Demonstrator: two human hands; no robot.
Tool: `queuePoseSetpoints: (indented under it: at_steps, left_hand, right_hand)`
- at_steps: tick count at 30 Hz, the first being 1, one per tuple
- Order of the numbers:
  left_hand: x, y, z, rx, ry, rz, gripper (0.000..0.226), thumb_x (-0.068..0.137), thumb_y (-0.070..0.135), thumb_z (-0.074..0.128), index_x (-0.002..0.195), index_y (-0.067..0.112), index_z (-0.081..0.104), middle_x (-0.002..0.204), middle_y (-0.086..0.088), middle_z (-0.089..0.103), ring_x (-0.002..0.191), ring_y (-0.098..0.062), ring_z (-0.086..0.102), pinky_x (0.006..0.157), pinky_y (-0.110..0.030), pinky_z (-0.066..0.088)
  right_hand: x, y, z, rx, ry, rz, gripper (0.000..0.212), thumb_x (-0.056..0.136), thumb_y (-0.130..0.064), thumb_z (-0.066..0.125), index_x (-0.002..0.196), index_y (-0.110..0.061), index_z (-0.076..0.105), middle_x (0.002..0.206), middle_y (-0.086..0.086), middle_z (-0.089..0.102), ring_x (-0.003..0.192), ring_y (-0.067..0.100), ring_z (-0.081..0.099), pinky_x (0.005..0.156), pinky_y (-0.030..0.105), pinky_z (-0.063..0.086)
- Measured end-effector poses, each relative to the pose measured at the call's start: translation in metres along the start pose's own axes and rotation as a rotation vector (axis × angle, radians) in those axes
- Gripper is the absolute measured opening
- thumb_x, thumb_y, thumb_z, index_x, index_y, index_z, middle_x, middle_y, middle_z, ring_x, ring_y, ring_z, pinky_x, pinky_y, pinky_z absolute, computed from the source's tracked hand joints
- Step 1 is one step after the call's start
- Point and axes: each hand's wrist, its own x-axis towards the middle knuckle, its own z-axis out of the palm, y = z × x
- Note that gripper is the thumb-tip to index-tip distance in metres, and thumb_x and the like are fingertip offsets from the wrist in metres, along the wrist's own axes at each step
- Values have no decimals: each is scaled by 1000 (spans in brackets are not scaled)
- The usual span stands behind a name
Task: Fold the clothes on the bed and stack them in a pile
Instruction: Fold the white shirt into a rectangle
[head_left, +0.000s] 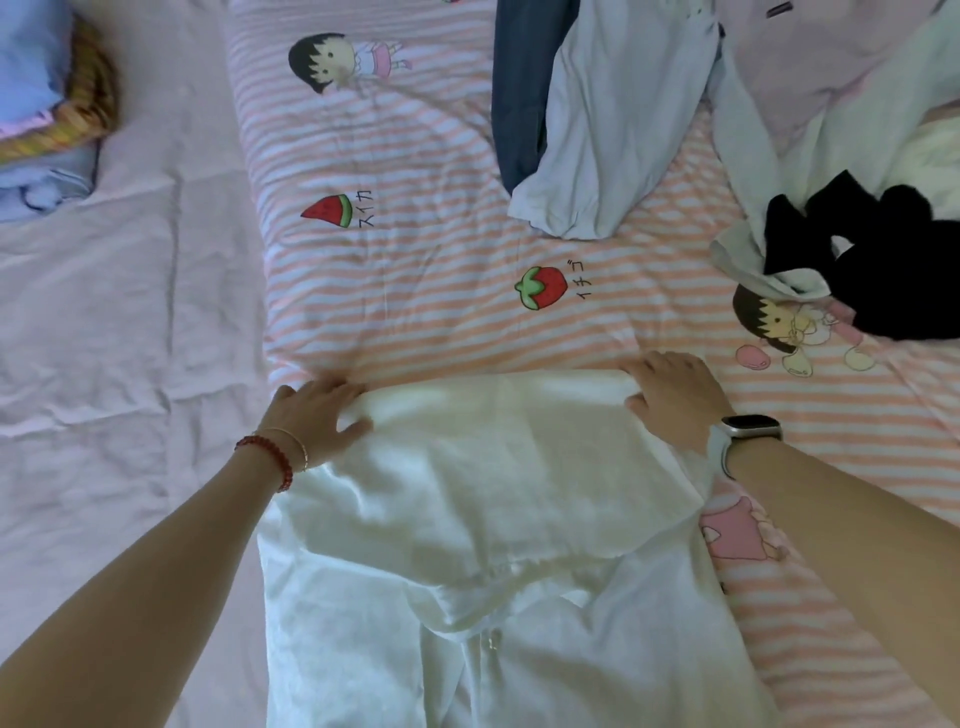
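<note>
A white garment (493, 493) lies spread on the striped quilt (426, 312) in front of me, its far part folded back toward me. My left hand (317, 415) grips the far left corner of the fold, thumb on top and fingers tucked under the cloth. At the far right corner, my right hand (675, 395) holds the fold the same way. A pale blue garment (613, 130) lies crumpled over a dark blue one (519, 104) at the far middle. A black garment (883, 260) sits at the right.
A pile of folded cloth in blue and pink with a yellow striped piece (52, 104) sits at the far left on the pale pink sheet (104, 338). More white and lilac clothes (857, 78) lie heaped at the far right.
</note>
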Motion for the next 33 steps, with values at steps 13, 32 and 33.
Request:
queuePoseSetpoints:
  at_steps: [13,32,33]
  left_hand:
    - [7,-4,-89,-109,255,-194,19,91,32,55,97,13,58,96,-11,65,93,-32,60,68,-32,34]
    - [-131,-9,22,48,613,132,26,62,-2,41,74,7,62,84,-6,69,77,-28,67,73,-40,42]
    - [-135,-7,28,31,555,119,26,61,-3,42,74,6,63,87,-8,70,78,-29,68,71,-41,45]
  right_hand:
    - [5,5,-72,48,155,213,24,97,-18,40,120,-14,45,117,7,47,91,26,57,63,32,41]
    - [-162,-29,27,84,484,15,26,56,-2,72,79,-10,63,76,7,58,74,33,60,79,38,31]
    - [-166,-34,36,88,444,34,28,54,-2,72,79,-10,63,77,7,58,75,33,60,79,39,32]
